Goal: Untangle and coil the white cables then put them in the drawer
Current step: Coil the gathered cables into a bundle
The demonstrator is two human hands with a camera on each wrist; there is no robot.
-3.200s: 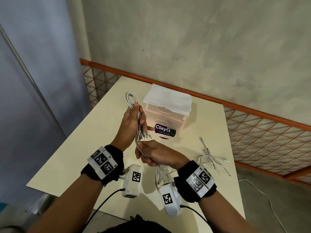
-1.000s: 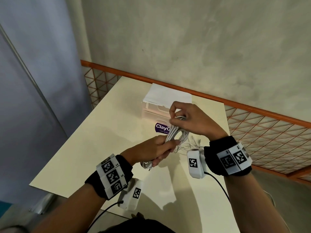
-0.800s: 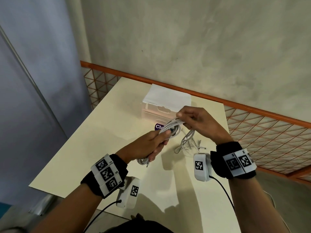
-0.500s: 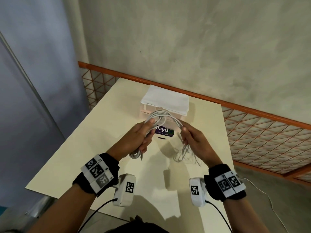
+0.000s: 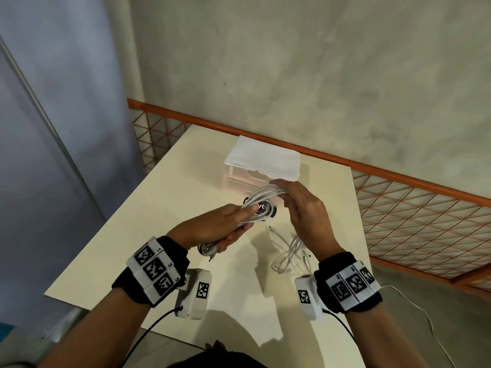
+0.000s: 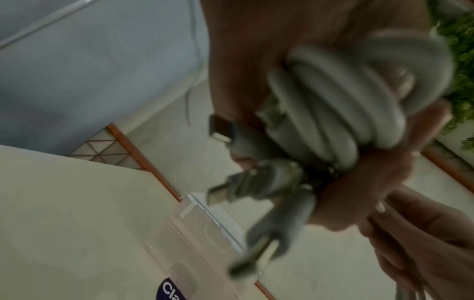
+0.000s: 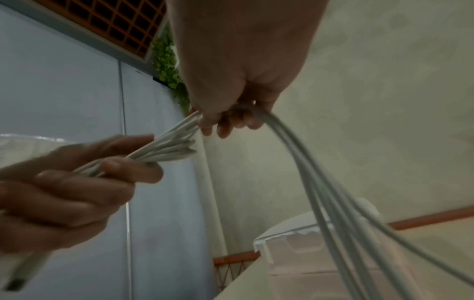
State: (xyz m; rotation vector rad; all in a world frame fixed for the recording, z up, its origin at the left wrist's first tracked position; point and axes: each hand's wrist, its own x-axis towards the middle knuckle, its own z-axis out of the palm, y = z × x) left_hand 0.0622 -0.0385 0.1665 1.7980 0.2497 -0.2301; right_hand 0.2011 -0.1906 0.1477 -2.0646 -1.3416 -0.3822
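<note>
My left hand [image 5: 225,227] grips a folded bundle of white cables [image 5: 261,205] above the cream table [image 5: 159,227]; its looped end and plugs [image 6: 328,113] stick out of the fist. My right hand [image 5: 300,205] curls its fingers [image 7: 225,121] round the same strands further along, in front of the small white drawer box [image 5: 263,166]. From the right hand the loose strands [image 7: 341,203] hang down to the table and lie in a tangle [image 5: 292,253]. A purple label [image 5: 263,207] on the drawer front shows behind the bundle.
The drawer box stands at the table's far side near the concrete wall. An orange mesh railing [image 5: 414,208] runs behind and to the right of the table. A thin white cord [image 5: 425,320] trails on the floor at the right.
My right hand swung down and back up along the strands, looping them toward the bundle in my left hand. The left hand kept its grip throughout.
</note>
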